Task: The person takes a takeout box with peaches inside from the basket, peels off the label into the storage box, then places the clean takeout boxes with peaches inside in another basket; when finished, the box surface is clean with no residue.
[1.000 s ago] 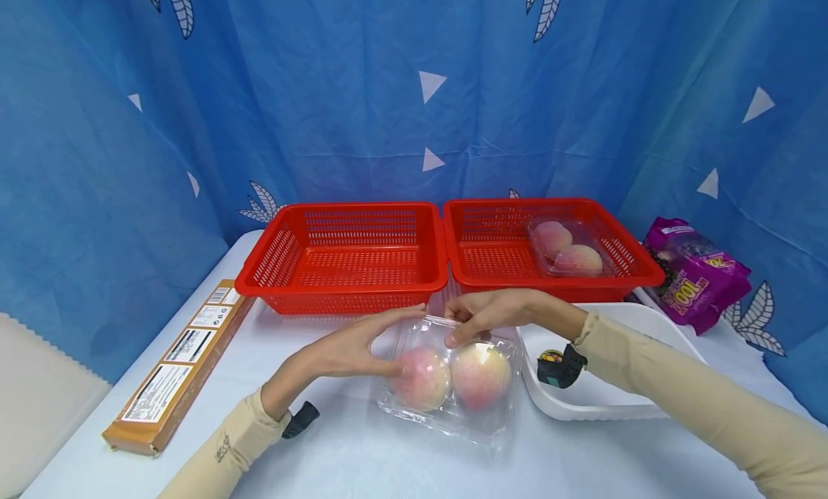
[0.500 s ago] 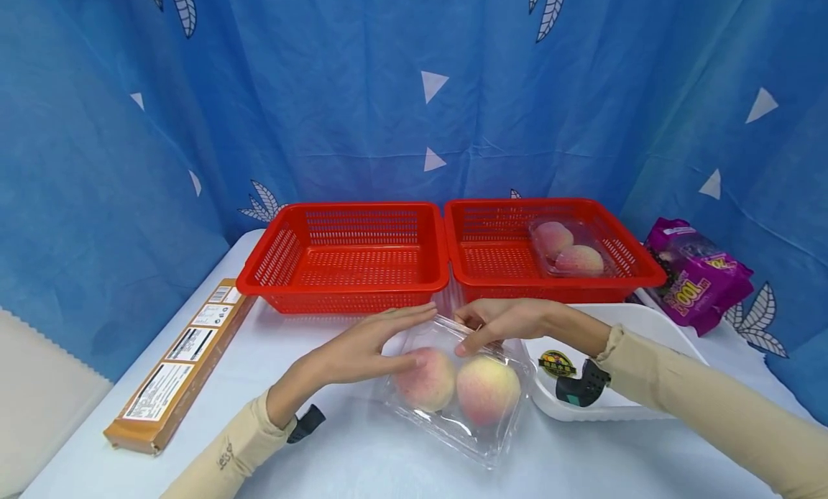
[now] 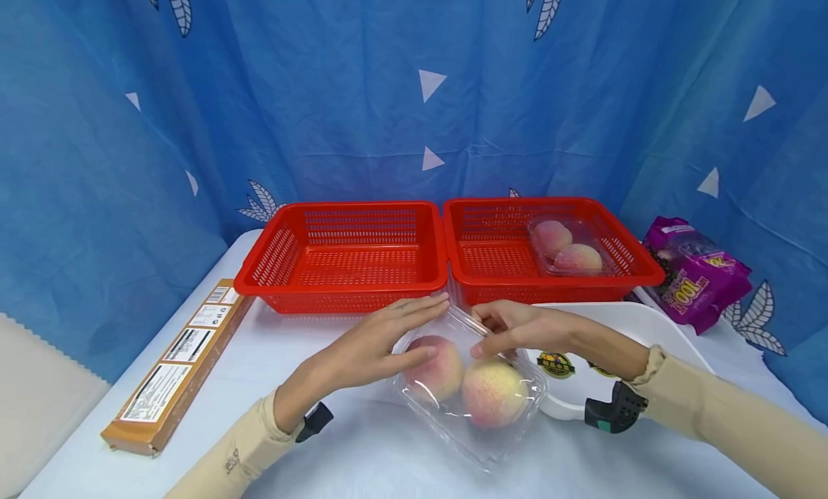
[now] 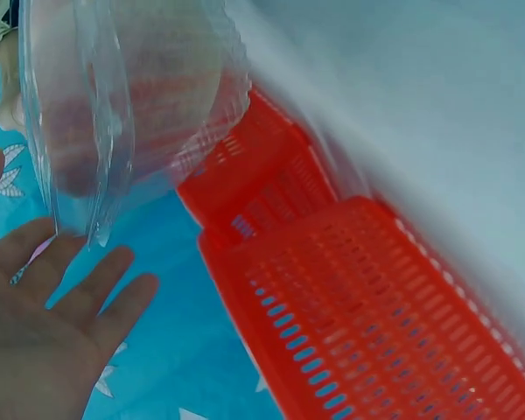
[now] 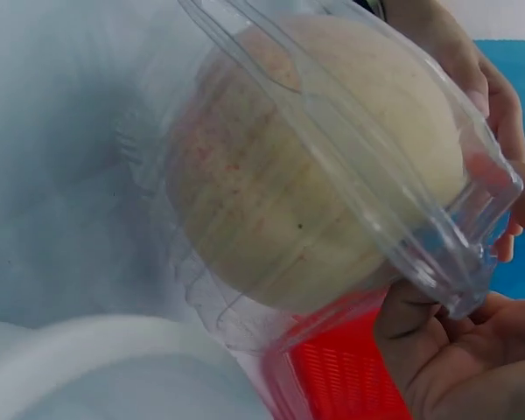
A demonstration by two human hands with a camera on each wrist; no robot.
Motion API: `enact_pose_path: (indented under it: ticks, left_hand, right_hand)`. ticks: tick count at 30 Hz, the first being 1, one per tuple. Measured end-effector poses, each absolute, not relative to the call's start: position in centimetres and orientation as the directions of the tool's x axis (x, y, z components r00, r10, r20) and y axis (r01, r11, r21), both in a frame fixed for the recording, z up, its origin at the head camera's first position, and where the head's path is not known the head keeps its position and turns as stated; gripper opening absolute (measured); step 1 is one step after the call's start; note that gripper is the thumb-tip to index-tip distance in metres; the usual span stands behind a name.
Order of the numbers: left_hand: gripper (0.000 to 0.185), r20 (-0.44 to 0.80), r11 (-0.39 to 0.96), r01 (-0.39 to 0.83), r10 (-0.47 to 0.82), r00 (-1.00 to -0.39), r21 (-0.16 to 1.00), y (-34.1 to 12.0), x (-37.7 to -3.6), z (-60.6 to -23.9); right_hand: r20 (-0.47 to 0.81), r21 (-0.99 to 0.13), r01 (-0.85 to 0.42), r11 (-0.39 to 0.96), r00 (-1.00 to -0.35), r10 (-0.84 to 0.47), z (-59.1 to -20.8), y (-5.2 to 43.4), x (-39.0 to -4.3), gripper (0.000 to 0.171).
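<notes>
The left hand (image 3: pixel 365 348) lies with straight fingers against the clear box (image 3: pixel 472 384) of two peaches, and the right hand (image 3: pixel 517 326) pinches its far edge

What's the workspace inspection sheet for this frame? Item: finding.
Surface: table under a pale cloth.
Job's things: clear clamshell with two peaches, tilted.
Clutter: two red baskets, the right one holding another peach pack; white tray; brown box; purple bag.
Hands: left hand flat against the clamshell; right hand pinching its rim.
Cables: nothing seen.
Surroundings: blue patterned curtain.
</notes>
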State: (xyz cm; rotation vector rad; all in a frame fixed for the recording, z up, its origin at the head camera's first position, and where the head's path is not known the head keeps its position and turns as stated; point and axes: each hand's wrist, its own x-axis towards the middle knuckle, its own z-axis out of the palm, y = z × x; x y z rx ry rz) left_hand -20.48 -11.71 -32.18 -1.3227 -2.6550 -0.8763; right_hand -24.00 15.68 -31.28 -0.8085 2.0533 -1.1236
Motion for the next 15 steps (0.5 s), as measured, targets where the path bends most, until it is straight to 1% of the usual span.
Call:
enact_pose_path:
  ticks: [6,9,15]
  left_hand:
    - [0.058,0.369,0.46,0.762,0.682,-0.632,0.455,-11.4,-21.1,-30.9]
    - [0.052,0.407,0.459,0.743,0.634,-0.658,0.487,-11.6,-22.0,-30.4]
    - [0.046,0.446,0.494,0.666,0.498,-0.744,0.559,-11.9,-24.7,-30.8]
  right_hand:
    - [-0.194,-0.901,-0.175,0.396,-0.655,-0.73,-30.4,16.8,-23.5,0.028]
    - [-0.163,-0.911,-0.175,0.373,-0.679,-0.716,-29.8,17.7,-23.6,0.027]
    - [-0.081,-0.928,-0.217,0.303,-0.675,-0.733,-29.2,19.7,-24.3,0.021]
